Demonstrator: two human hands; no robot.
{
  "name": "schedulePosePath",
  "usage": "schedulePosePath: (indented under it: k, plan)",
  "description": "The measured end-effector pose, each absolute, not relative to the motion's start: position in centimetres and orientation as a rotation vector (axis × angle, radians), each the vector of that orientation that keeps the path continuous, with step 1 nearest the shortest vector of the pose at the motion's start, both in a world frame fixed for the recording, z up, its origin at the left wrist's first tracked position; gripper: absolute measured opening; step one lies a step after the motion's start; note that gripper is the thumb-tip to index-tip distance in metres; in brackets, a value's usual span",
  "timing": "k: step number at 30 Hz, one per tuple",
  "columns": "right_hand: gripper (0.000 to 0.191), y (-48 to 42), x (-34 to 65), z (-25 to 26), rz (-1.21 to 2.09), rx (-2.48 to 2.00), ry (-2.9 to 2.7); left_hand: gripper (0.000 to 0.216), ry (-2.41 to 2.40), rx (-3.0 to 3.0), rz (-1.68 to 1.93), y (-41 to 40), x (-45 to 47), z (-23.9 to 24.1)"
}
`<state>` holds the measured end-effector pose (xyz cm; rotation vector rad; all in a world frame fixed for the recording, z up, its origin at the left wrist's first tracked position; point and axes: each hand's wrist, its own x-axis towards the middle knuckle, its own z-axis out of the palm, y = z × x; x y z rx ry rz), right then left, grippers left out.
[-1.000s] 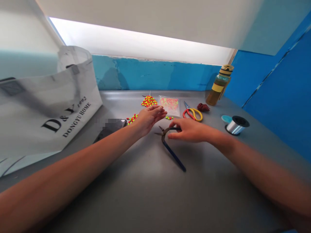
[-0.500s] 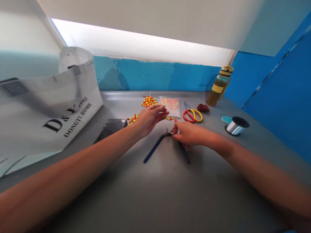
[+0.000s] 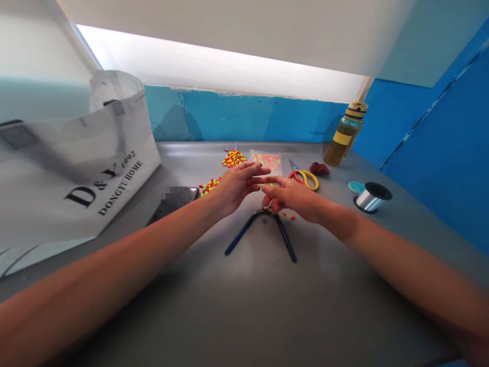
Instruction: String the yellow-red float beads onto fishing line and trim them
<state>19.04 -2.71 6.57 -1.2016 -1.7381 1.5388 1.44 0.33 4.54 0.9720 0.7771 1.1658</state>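
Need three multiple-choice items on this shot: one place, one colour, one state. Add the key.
1. Where do the scissors lie?
A. On the bag
B. On the table, beyond the right hand
C. On the phone

2. What colour are the pliers' handles?
A. Red
B. Blue
C. Yellow

3. How do the pliers' handles stand?
A. Spread apart in a V
B. Squeezed together
C. Crossed over each other

Answers:
1. B: they rest on the table just past that hand.
2. B: both handles show blue.
3. A: the handles splay apart from the head.
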Motion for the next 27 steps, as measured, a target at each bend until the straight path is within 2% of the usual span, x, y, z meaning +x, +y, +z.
schedulePosePath:
  k: [8, 14, 21, 27]
  plan:
    - [0.030, -1.4, 20.4, 6.5, 1.464, -1.261, -1.806, 0.020, 0.686, 0.950, 0.996, -0.2, 1.4, 5.3]
    - [0.033, -0.4, 20.9, 6.1, 1.256, -1.302, -1.682, 0.025, 0.733, 1.035, 0.923, -0.1, 1.5, 4.6]
    - [0.016, 0.0, 21.3, 5.9, 1.182, -1.231, -1.680, 0.030, 0.761, 1.074, 0.880, 0.1, 1.4, 4.3]
    - [0.034, -0.1, 21.8, 6.3, 1.213, -1.128, -1.777, 0.034, 0.727, 1.102, 0.808, -0.1, 1.2, 4.8]
